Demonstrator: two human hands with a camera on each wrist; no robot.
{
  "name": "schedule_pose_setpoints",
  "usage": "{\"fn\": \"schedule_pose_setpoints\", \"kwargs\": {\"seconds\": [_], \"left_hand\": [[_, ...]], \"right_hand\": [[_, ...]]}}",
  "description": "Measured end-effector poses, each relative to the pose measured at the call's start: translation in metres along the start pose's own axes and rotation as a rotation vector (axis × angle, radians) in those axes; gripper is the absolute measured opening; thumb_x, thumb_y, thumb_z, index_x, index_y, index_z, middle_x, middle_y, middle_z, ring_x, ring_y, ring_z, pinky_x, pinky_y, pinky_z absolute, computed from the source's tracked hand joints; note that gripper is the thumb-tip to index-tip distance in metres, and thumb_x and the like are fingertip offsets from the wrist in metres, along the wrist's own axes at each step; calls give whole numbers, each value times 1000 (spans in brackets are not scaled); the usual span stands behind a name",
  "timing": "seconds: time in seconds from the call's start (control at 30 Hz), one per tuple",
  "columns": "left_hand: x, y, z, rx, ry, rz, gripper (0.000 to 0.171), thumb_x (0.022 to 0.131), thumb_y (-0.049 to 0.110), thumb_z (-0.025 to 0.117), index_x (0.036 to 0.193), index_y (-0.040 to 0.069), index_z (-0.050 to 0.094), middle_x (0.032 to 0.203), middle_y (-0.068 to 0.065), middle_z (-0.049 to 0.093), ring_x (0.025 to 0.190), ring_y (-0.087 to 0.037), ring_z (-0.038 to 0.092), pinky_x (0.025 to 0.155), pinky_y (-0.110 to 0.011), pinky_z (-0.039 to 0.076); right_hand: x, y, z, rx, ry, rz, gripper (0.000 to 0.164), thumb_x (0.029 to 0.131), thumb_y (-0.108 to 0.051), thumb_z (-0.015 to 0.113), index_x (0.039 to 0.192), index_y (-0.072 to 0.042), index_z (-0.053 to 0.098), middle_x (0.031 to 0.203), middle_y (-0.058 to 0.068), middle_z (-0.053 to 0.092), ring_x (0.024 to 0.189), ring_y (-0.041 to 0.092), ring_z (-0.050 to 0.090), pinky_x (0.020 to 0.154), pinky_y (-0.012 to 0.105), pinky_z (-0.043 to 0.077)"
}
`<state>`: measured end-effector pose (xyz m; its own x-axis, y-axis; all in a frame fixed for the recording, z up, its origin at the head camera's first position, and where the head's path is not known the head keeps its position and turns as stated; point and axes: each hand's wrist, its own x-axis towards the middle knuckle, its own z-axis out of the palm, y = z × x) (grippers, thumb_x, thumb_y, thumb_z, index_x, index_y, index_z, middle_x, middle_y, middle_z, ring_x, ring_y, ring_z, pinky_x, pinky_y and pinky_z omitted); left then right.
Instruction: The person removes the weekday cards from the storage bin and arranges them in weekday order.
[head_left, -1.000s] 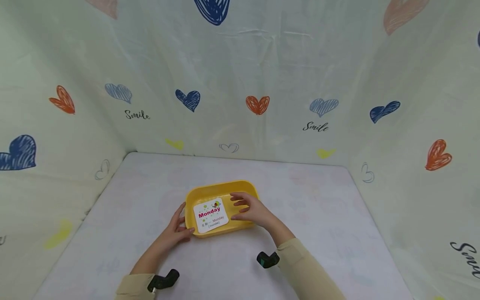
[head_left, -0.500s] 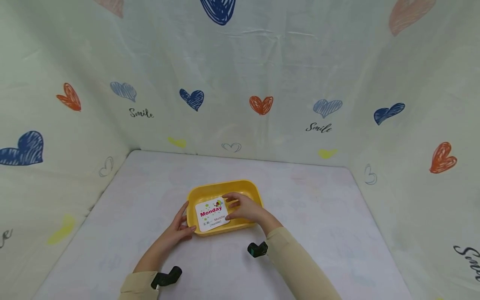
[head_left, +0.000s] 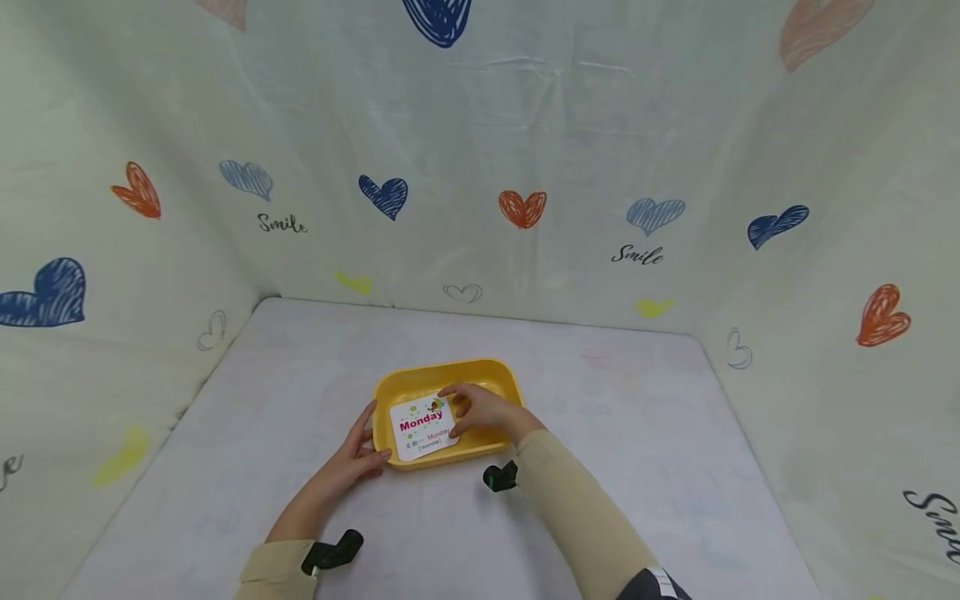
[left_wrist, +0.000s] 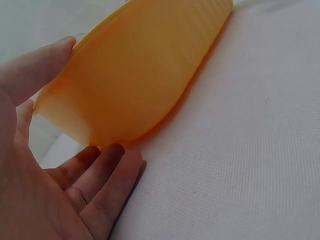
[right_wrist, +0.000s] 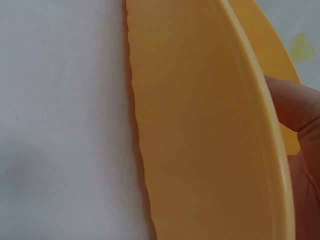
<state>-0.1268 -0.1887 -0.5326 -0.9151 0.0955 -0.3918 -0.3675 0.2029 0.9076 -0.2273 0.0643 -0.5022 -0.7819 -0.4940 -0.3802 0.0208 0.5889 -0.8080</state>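
A heart-printed cloth [head_left: 465, 108] hangs behind the worktop [head_left: 637, 433], which carries a yellow tray [head_left: 412, 379]. The left hand [head_left: 351, 457] holds the tray's left end, thumb at the rim and fingers against the outer wall. The right hand [head_left: 487, 412] reaches over the near wall, thumb and forefinger apart at the right part of the Monday card [head_left: 422, 427], inside the tray's left half; whether they pinch it, I cannot tell. The card could slip, offering little edge; a loosened left hand might let the tray slide.
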Motion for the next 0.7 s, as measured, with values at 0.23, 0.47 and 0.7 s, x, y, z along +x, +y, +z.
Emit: {"fn": "schedule_pose_setpoints", "kwargs": {"seconds": [0.23, 0.47, 0.7], "left_hand": [[3, -1, 0, 3, 4, 0, 97, 88, 18, 72, 157, 32, 6, 141, -23, 35, 91, -23, 57, 79, -35, 53], [2, 0, 1, 10, 1, -14, 98, 88, 21, 72, 157, 33, 5, 143, -23, 33, 92, -23, 57, 80, -35, 53], [2, 0, 1, 6, 1, -12, 98, 88, 21, 73, 157, 33, 5, 143, -22, 33, 92, -23, 56, 80, -35, 53]], "right_hand": [[8, -2, -2, -97, -49, 8, 67, 75, -10, 85, 134, -25, 56, 126, 4, 50, 100, 21, 49, 95, 34, 42], [10, -8, -3, -138, -91, 80, 70, 76, -13, 84, 137, -31, 53, 133, 3, 48, 117, 24, 42, 110, 42, 29], [13, -11, -5, -198, -113, 125, 74, 76, -18, 84, 139, -36, 50, 131, -1, 49, 117, 22, 42, 109, 45, 28]]}}
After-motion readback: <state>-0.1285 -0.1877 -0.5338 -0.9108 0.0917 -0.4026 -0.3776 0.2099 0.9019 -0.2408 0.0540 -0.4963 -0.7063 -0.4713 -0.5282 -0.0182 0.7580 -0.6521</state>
